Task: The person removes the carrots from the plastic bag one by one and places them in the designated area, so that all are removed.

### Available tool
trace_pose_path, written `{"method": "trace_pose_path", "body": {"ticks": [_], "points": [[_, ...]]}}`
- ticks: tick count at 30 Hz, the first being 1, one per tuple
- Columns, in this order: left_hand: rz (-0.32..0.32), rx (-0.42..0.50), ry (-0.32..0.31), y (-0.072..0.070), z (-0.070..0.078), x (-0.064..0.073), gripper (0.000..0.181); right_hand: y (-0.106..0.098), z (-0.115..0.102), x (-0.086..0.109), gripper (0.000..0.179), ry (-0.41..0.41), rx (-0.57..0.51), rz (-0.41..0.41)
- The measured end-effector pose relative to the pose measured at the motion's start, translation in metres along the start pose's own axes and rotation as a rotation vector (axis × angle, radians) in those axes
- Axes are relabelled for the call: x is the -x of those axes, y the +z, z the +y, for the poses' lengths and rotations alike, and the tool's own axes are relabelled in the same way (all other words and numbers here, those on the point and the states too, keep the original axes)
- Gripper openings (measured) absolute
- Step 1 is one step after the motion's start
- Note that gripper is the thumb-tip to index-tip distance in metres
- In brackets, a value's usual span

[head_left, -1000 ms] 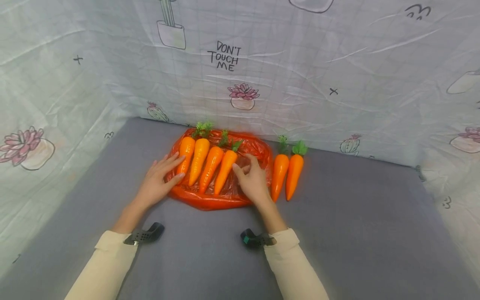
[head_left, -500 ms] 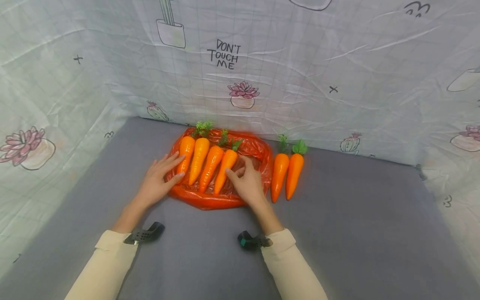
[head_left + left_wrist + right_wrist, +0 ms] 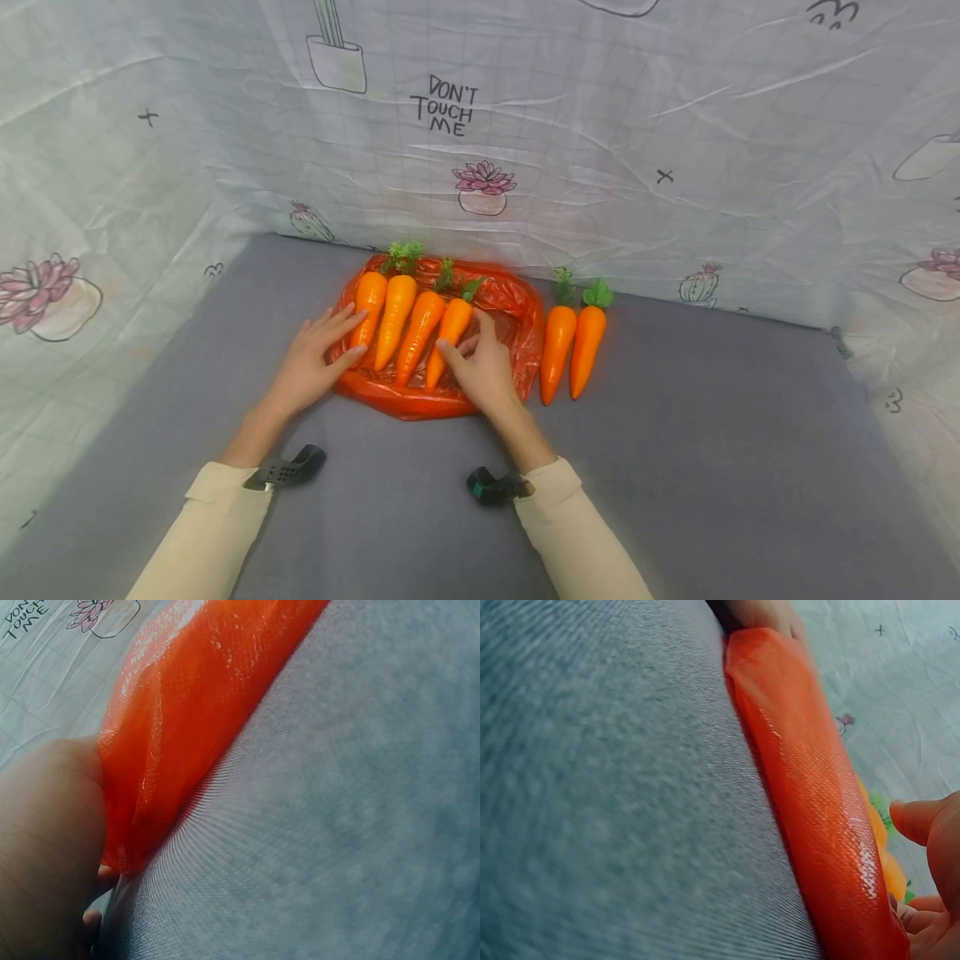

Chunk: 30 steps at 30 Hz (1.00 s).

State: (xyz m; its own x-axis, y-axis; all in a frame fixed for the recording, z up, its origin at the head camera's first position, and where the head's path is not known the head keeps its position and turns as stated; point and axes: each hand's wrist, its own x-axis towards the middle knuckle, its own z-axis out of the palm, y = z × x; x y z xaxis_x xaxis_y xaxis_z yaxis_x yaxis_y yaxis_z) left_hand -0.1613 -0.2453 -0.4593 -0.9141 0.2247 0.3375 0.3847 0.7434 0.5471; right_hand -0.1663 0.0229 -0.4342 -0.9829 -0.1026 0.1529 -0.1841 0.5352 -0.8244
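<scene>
Bag: we see it lying red and shiny near the far edge of the surface, left of the middle, its thick near rim towards us.
Carrots: we count four side by side in the bag, tips near, green tops far; they take up its left and middle, with red plastic showing to their right.
Loose pair: we find two more on the grey surface just right of the bag, tips near as well.
Left hand: we see it over the bag's left rim, fingers fairly straight and reaching across the leftmost of the four, thumb apart from them, near that one's lower end.
Right hand: we see it over the right part of the bag, thumb and forefinger apart; the thumb overlaps the rightmost of the four, the forefinger lies just right of it, and we cannot tell whether either touches.
Dark bands: we note one on each wrist, beside the cuffs of the pale sleeves.
Cloth: we see it along the far, left and right sides, printed with potted plants and "DON'T TOUCH ME".
</scene>
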Motion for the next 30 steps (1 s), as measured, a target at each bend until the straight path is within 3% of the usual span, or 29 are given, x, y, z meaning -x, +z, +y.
{"method": "trace_pose_path", "body": {"ticks": [12,30], "points": [[-0.008,0.000,-0.003,-0.0001,0.0003,-0.0004,0.054,0.0070,0.0080,-0.0033,0.085,0.022,0.009,-0.001],[0.004,-0.002,0.007,0.0010,-0.0034,-0.0005,0.054,0.0085,0.0031,-0.0076,0.101,0.043,0.083,-0.007]]}}
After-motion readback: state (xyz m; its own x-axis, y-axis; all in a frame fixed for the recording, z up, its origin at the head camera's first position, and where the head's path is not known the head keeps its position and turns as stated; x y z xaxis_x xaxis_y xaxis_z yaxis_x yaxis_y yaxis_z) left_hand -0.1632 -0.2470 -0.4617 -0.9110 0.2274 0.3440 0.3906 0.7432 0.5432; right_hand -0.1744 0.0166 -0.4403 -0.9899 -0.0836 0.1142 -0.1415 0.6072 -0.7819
